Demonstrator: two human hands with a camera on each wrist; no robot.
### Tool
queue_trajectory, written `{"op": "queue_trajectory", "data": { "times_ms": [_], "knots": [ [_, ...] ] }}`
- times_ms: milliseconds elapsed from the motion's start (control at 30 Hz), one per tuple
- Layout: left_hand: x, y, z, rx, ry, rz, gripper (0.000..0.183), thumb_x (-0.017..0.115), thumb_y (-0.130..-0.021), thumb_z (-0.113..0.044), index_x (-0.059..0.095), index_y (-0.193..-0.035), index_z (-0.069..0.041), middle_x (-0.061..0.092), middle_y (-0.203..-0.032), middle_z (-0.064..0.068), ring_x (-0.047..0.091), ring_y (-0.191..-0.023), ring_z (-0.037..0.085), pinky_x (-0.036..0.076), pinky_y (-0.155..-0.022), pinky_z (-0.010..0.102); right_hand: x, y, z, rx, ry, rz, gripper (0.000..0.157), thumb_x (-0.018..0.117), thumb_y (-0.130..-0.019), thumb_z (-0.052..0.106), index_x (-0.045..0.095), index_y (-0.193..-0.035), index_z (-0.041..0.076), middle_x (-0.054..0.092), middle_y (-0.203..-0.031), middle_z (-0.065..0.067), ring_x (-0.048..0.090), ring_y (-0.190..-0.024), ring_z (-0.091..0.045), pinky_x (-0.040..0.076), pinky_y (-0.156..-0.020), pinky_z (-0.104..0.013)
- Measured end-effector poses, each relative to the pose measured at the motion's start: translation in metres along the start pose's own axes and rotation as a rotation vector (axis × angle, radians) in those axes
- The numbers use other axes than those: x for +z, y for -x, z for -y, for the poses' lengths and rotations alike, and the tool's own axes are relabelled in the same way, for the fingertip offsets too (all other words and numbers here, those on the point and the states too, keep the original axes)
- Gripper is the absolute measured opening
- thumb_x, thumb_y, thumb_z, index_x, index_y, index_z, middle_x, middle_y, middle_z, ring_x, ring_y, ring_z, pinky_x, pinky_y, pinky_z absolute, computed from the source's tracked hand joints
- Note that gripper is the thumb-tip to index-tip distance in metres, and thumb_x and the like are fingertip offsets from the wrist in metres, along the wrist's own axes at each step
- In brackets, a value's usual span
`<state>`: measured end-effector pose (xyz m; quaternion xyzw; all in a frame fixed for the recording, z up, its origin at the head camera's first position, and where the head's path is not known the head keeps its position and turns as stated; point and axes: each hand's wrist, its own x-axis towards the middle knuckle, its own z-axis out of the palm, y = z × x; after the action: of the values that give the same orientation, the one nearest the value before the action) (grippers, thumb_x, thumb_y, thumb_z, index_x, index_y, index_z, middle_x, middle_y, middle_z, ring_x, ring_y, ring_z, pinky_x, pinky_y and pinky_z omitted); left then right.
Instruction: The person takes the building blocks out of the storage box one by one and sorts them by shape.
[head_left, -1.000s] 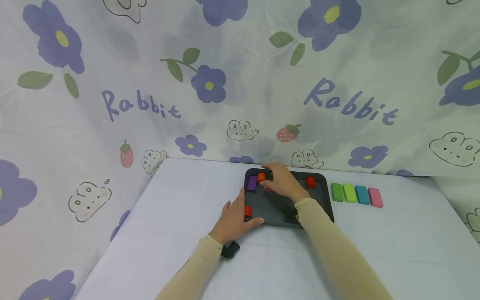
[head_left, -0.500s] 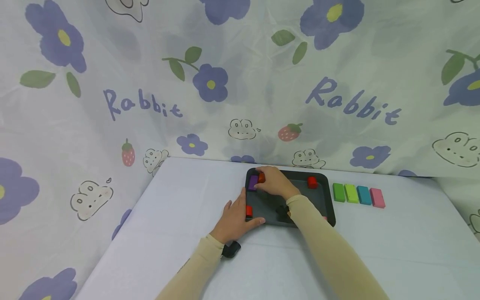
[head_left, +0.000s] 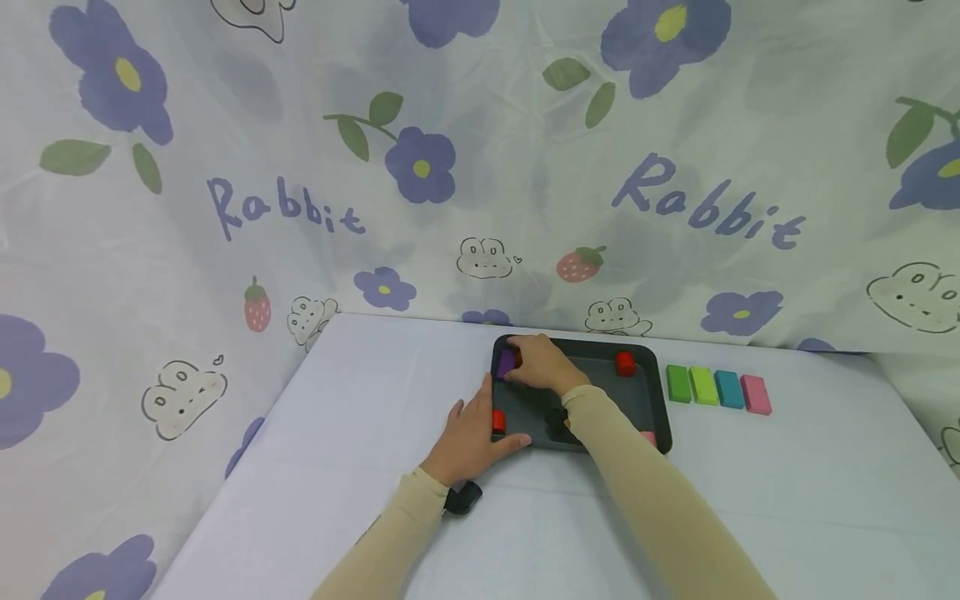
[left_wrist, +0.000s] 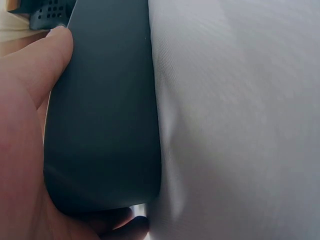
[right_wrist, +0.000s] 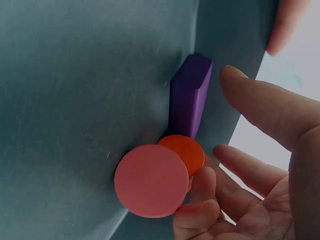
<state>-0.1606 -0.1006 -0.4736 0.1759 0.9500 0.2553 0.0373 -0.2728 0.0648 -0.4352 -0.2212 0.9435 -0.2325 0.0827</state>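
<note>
A dark tray (head_left: 592, 400) lies on the table. My left hand (head_left: 468, 442) rests around its near left corner, fingers along the left side and thumb at the near rim (left_wrist: 100, 100). In the head view my right hand (head_left: 543, 364) reaches into the far left part of the tray. The right wrist view shows a purple block (right_wrist: 189, 95) against the wall, an orange cylinder (right_wrist: 187, 152) beside it, and a pink cylinder (right_wrist: 151, 181) overlapping the orange one. Right fingertips lie right at both cylinders; the thumb stands apart from the purple block.
Inside the tray are a red piece (head_left: 625, 364) at the far right, another red piece (head_left: 498, 422) at the left, and a pink piece (head_left: 648, 437) in the near right corner. Green (head_left: 678, 383), lime (head_left: 703, 386), blue (head_left: 728, 389) and pink (head_left: 756, 394) blocks line up right of it.
My right hand has moved left over the cylinders, which it now mostly hides in the head view. Its forearm shifted left, uncovering the pink piece. The left hand stays at the tray corner.
</note>
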Motion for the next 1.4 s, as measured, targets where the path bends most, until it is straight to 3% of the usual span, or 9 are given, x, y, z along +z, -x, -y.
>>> {"op": "queue_trajectory", "data": {
  "times_ms": [433,733,1000,1400],
  "knots": [
    [-0.002,0.000,-0.001,0.012,-0.008,-0.006,0.112,0.062,-0.091,-0.063,0.007,-0.158,0.006,0.030,-0.160,0.023,0.036,-0.145,0.033,0.023,-0.115,0.062,0.008,-0.004,0.007,0.025,0.168,0.032,0.067,0.084,-0.083,0.026,0.058,-0.140,0.002,0.058,-0.137,-0.018,0.050,-0.124,-0.036,0.045,-0.106,-0.047],
    [-0.001,-0.001,-0.001,-0.007,-0.006,0.014,0.113,0.062,-0.090,-0.066,0.004,-0.159,0.004,0.028,-0.161,0.019,0.035,-0.146,0.031,0.022,-0.116,0.061,0.008,-0.003,0.008,0.030,0.239,0.068,0.068,0.086,-0.081,0.031,0.061,-0.139,0.008,0.057,-0.133,-0.017,0.050,-0.120,-0.033,0.049,-0.100,-0.046],
    [-0.001,0.000,0.000,0.002,0.005,0.001,0.113,0.062,-0.090,-0.066,0.006,-0.159,0.004,0.029,-0.161,0.020,0.035,-0.146,0.031,0.022,-0.115,0.062,0.007,-0.001,0.010,0.013,0.247,0.106,0.068,0.086,-0.081,0.036,0.061,-0.137,0.008,0.058,-0.131,-0.015,0.049,-0.118,-0.031,0.048,-0.101,-0.045],
    [-0.003,0.001,-0.002,-0.001,-0.006,0.000,0.113,0.061,-0.090,-0.065,0.005,-0.159,0.004,0.030,-0.161,0.020,0.035,-0.146,0.031,0.022,-0.116,0.062,-0.003,0.008,0.009,-0.011,0.164,0.072,0.071,0.085,-0.081,0.033,0.057,-0.140,0.007,0.060,-0.132,-0.014,0.050,-0.118,-0.032,0.048,-0.100,-0.044]
  ]
}}
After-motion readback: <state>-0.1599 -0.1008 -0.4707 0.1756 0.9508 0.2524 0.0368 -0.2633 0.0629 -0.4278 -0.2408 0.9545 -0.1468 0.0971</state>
